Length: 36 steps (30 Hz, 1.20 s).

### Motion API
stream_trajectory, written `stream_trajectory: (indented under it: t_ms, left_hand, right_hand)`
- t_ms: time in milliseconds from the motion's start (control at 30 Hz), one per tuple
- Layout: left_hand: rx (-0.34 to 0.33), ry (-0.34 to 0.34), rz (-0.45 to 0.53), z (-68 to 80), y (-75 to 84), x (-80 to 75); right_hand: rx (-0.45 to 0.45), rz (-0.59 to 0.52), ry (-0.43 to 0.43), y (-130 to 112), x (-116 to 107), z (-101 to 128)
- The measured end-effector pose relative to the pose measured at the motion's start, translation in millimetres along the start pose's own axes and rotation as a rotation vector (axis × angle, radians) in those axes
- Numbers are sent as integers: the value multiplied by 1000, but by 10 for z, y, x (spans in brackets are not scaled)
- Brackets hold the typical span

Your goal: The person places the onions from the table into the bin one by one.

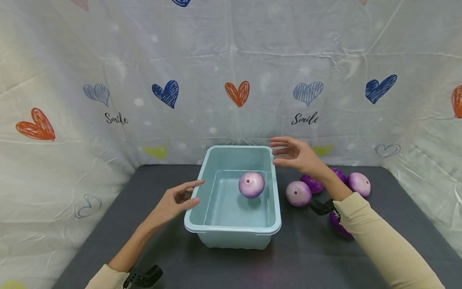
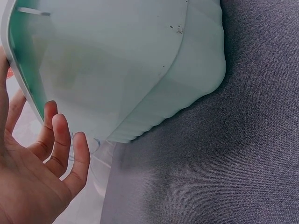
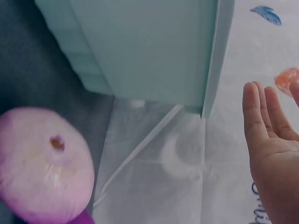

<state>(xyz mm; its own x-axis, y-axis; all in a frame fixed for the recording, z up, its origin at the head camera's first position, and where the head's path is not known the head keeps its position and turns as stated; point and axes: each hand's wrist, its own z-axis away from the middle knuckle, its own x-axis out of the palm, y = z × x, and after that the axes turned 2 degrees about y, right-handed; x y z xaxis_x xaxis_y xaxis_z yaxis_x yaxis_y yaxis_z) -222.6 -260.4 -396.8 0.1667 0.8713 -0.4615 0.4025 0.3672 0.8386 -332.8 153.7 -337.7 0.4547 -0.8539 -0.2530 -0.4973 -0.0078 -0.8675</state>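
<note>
A light blue plastic tub [image 1: 234,238] stands in the middle of the dark table, with one purple-and-white onion [image 1: 251,185] inside its walls. At the tub's left rim is my left hand [image 1: 178,197], thumb and forefinger spread over the edge; in the left wrist view its other fingers [image 2: 60,140] are loosely bent outside the tub wall. My right hand [image 1: 296,155] is raised by the far right corner of the rim, palm toward the tub, holding nothing. In the right wrist view its fingers [image 3: 252,109] are fairly straight and apart from the tub wall.
Right of the tub, a pale onion [image 1: 298,193], another pale onion [image 1: 359,184] and several dark purple round things [image 1: 312,184] lie under and around my right forearm. A white cloth [image 1: 202,52] printed with hearts hangs behind the table and along its sides.
</note>
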Motion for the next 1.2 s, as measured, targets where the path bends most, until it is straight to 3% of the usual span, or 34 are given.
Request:
stream_trajectory:
  t_ms: [300, 633, 1200]
  left_hand:
    - [18, -6, 14, -8, -20, 7]
    - [30, -4, 21, -4, -67, 16]
    - [17, -2, 25, -16, -67, 21]
  right_hand:
    - [24, 0, 21, -3, -202, 218]
    - [52, 77, 52, 88, -421, 452]
    - [131, 221, 86, 198, -828, 1042]
